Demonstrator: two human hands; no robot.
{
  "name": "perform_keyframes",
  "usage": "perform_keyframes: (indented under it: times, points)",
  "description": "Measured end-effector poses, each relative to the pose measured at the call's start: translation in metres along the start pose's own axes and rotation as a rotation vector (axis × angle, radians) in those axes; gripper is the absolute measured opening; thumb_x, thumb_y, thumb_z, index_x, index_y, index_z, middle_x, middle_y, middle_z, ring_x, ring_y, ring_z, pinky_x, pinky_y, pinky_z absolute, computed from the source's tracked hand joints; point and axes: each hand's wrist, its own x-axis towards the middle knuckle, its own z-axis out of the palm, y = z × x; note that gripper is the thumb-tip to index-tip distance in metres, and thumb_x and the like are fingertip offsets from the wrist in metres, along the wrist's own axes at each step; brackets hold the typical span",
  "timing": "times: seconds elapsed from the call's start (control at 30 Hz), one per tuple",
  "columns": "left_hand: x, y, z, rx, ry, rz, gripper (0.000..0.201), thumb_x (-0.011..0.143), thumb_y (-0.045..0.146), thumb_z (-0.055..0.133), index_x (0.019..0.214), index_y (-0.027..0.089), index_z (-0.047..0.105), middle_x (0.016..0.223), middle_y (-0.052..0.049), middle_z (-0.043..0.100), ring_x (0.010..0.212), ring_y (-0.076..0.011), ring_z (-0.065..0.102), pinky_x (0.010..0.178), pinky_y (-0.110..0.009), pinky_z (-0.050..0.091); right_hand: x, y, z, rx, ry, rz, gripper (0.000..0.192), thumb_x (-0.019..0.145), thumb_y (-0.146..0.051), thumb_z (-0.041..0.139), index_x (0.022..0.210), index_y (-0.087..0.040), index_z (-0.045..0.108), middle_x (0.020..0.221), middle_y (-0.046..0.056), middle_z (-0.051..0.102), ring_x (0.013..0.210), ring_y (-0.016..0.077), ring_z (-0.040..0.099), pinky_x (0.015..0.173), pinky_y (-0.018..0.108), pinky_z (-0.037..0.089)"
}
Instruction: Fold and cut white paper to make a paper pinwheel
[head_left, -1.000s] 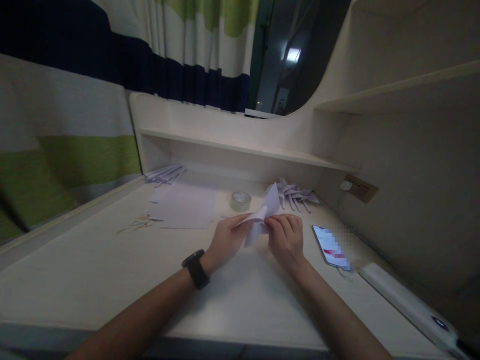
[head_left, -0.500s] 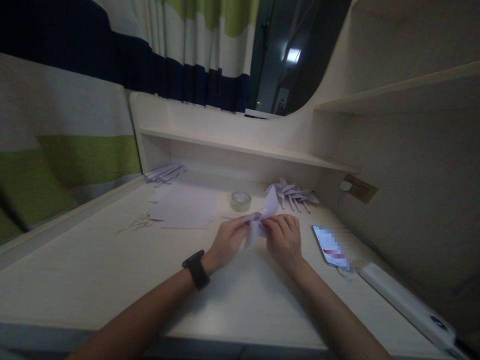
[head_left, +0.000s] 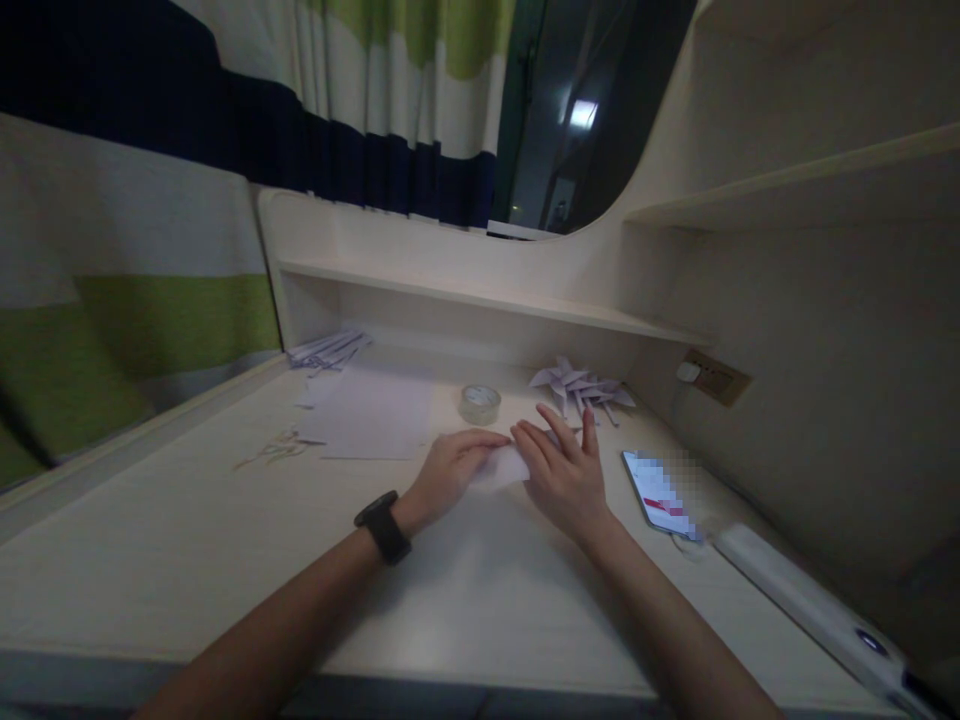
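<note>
I find both hands pressed down on a folded white paper piece [head_left: 501,467] that lies flat on the pale desk [head_left: 187,540], near its middle. My left hand [head_left: 450,468] lies over the piece's left part with fingers curled together on top of it; my right hand [head_left: 564,472] covers the right part with fingers spread apart and flat, palm down. Neither hand pinches the piece: both bear on it from above. A black watch [head_left: 382,526] sits on the left wrist.

Just behind the hands stands a roll of clear tape [head_left: 480,403]. Left of the roll lies a flat white sheet [head_left: 375,415], with paper scraps [head_left: 274,447] beside it and a stack of folded strips [head_left: 326,349] by the shelf foot. Right of the roll sits a cluster of folded paper shapes [head_left: 581,385]. A phone [head_left: 658,492] lies face up near my right hand (its screen is obscured, so no writing can be read). I can read no brand or label anywhere.
</note>
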Motion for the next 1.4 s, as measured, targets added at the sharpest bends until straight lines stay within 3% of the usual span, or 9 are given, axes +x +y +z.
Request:
perform_keyframes:
  times: [0.13,0.23,0.33,0.5,0.73,1.0,1.1,1.23,1.4]
  points:
    - [-0.001,0.005,-0.004,0.062,-0.059,0.051,0.035,0.078,0.014,0.045,0.104,0.017,0.068,0.110,-0.006,0.067,0.102,-0.0207,0.060,0.094,-0.036,0.042,-0.003,0.002,0.005,0.067,-0.025,-0.027,0.029,0.087,-0.014,0.047,0.115,-0.019,0.054,0.100,0.006,0.069,0.121,0.0243,0.046,0.111,0.057,0.014]
    - [0.000,0.010,-0.006,0.151,-0.102,0.164,0.041,0.068,0.009,0.050,0.105,0.017,0.066,0.111,-0.007,0.066,0.102,-0.0213,0.059,0.094,-0.037,0.042,-0.006,0.005,0.011,0.118,-0.015,-0.011,0.026,0.086,-0.013,0.049,0.111,-0.020,0.056,0.094,0.005,0.070,0.111,0.0237,0.053,0.110,0.056,0.019]
    - [0.003,0.013,-0.006,0.284,-0.090,0.216,0.042,0.062,0.007,0.058,0.102,0.016,0.064,0.104,-0.007,0.066,0.097,-0.0215,0.059,0.091,-0.037,0.044,-0.008,0.007,0.016,0.168,0.003,0.017,0.024,0.085,-0.018,0.054,0.109,-0.020,0.056,0.091,0.004,0.070,0.105,0.0235,0.055,0.108,0.053,0.024]
    - [0.004,0.009,-0.003,0.377,-0.064,0.138,0.028,0.071,0.013,0.063,0.098,0.019,0.065,0.096,-0.004,0.067,0.089,-0.0190,0.061,0.084,-0.032,0.045,-0.009,0.005,0.021,0.224,-0.020,0.047,0.023,0.086,-0.023,0.054,0.109,-0.020,0.056,0.091,0.004,0.069,0.100,0.0228,0.055,0.106,0.050,0.027]
    - [0.003,0.008,-0.004,0.341,-0.075,0.095,0.025,0.073,0.011,0.061,0.095,0.021,0.067,0.093,-0.001,0.069,0.086,-0.0167,0.063,0.079,-0.027,0.045,-0.008,0.004,0.020,0.273,-0.040,0.060,0.020,0.086,-0.024,0.054,0.106,-0.021,0.057,0.085,0.003,0.068,0.095,0.0214,0.054,0.105,0.048,0.029]
    - [0.004,0.015,-0.007,0.189,-0.101,0.045,0.025,0.076,0.019,0.061,0.100,0.017,0.067,0.100,-0.006,0.068,0.093,-0.0194,0.062,0.085,-0.030,0.044,-0.009,0.006,0.023,0.256,-0.034,0.157,0.028,0.085,-0.026,0.055,0.112,-0.021,0.054,0.090,0.006,0.066,0.097,0.0237,0.054,0.104,0.051,0.030]
    - [0.007,0.015,-0.011,0.058,-0.136,-0.012,0.022,0.079,0.022,0.057,0.097,0.015,0.068,0.099,-0.008,0.068,0.093,-0.0201,0.061,0.085,-0.031,0.044,-0.009,0.006,0.022,0.286,-0.022,0.170,0.028,0.084,-0.025,0.056,0.112,-0.022,0.054,0.091,0.006,0.065,0.099,0.0239,0.053,0.103,0.051,0.031]
    - [0.012,0.016,-0.020,-0.175,-0.139,-0.222,0.027,0.082,0.030,0.054,0.096,0.013,0.068,0.098,-0.010,0.067,0.092,-0.0216,0.061,0.081,-0.033,0.045,-0.006,0.005,0.015,0.428,-0.016,0.226,0.032,0.082,-0.023,0.058,0.113,-0.022,0.052,0.094,0.007,0.063,0.100,0.0246,0.053,0.098,0.049,0.038]
    - [0.014,0.013,-0.039,-0.439,-0.309,-0.494,0.028,0.076,0.037,0.063,0.091,0.013,0.068,0.094,-0.011,0.066,0.084,-0.0194,0.060,0.071,-0.029,0.048,-0.002,0.000,0.006,0.781,-0.092,0.433,0.036,0.080,-0.022,0.061,0.114,-0.022,0.050,0.105,0.009,0.059,0.093,0.0214,0.059,0.080,0.037,0.051]
